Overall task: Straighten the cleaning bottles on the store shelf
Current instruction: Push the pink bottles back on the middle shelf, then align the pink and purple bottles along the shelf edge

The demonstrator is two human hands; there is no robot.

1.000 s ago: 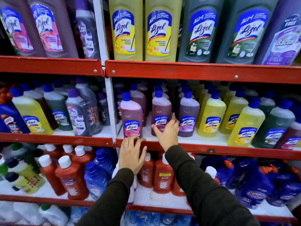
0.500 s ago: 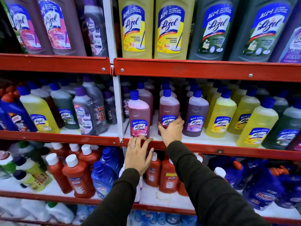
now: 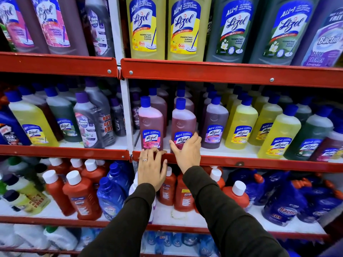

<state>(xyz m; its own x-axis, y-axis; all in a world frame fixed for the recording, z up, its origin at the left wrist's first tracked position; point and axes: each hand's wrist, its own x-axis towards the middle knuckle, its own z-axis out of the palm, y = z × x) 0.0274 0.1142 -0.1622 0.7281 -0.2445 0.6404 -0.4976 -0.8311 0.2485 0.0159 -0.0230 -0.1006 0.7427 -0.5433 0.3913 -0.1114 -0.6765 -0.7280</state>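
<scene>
Two pink Lizol bottles with blue caps stand upright at the front of the middle shelf [image 3: 222,161]. My right hand [image 3: 186,152] wraps around the base of the right pink bottle [image 3: 182,125], thumb on its left side and fingers on its label. The left pink bottle [image 3: 150,125] stands free just left of it. My left hand [image 3: 151,168] lies flat on the red shelf edge below that bottle, fingers apart, a ring on one finger, holding nothing.
A purple bottle [image 3: 214,125] and rows of yellow bottles [image 3: 241,127] and green ones stand to the right. A white upright [image 3: 126,115] divides the shelf bays. Red Bactin bottles [image 3: 81,197] fill the shelf below; large Lizol bottles [image 3: 146,28] fill the shelf above.
My right hand has closed around the base of the right pink bottle, which now stands nearer the shelf front, level with the left one. My left hand stays on the shelf edge.
</scene>
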